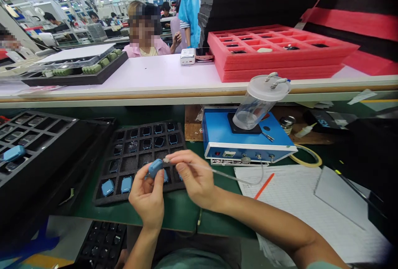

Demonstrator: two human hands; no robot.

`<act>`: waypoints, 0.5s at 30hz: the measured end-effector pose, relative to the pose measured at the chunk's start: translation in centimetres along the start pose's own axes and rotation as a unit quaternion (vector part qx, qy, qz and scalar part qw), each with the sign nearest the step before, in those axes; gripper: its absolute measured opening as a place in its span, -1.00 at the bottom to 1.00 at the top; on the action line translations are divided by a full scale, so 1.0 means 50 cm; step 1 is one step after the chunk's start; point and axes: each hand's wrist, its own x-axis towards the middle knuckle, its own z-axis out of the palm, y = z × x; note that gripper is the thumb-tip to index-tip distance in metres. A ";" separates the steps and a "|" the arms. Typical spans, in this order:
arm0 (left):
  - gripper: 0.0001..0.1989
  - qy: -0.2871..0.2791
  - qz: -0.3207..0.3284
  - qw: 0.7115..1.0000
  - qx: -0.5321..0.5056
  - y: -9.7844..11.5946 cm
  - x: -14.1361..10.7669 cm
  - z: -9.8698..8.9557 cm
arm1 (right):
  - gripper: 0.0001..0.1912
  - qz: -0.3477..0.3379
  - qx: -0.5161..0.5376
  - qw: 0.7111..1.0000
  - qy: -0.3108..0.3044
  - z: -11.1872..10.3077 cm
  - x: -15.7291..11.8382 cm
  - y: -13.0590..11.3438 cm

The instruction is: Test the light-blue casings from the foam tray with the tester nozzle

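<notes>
Between the thumb and fingers of my left hand (pixel 147 198) is a blue watch case (pixel 155 168), raised above a black foam tray (pixel 98 192). My right hand (pixel 199 180) pinches the end of a clear thin tube (pixel 230 174), its small pale tip (pixel 166 159) close against the case's upper right side. Whether tip and case touch, I cannot tell. The tube runs right to a blue box-shaped device (pixel 248 148) with knobs on its front. More blue watch cases (pixel 126 184) and dark watch faces (pixel 146 130) sit in the tray's compartments.
On the device stands a clear cylinder (pixel 253 105). Lined paper (pixel 286 202) with a red stick (pixel 264 185) lies to the right, near a tape roll (pixel 307 156). Another foam tray (pixel 59 140) is at left. The shelf above bears a pink foam tray (pixel 276 68); people (pixel 147 49) are beyond.
</notes>
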 end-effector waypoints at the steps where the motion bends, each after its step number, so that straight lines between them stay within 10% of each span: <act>1: -0.67 -0.008 0.000 1.000 -0.004 -0.003 0.014 0.000 | -0.80 0.015 0.006 1.000 0.019 -0.008 0.009 -0.002; 5: -0.65 -0.122 0.037 0.980 0.155 -0.039 0.068 0.018 | -0.79 0.075 0.047 0.989 0.116 -0.035 0.044 -0.002; 9: -0.75 -0.263 0.089 0.873 0.401 -0.086 0.073 0.074 | -0.79 0.081 0.044 0.987 0.128 -0.044 0.053 0.000; 15: -0.66 -0.260 0.110 0.835 0.472 -0.095 0.041 0.110 | -0.79 0.056 0.023 0.991 0.117 -0.050 0.047 -0.012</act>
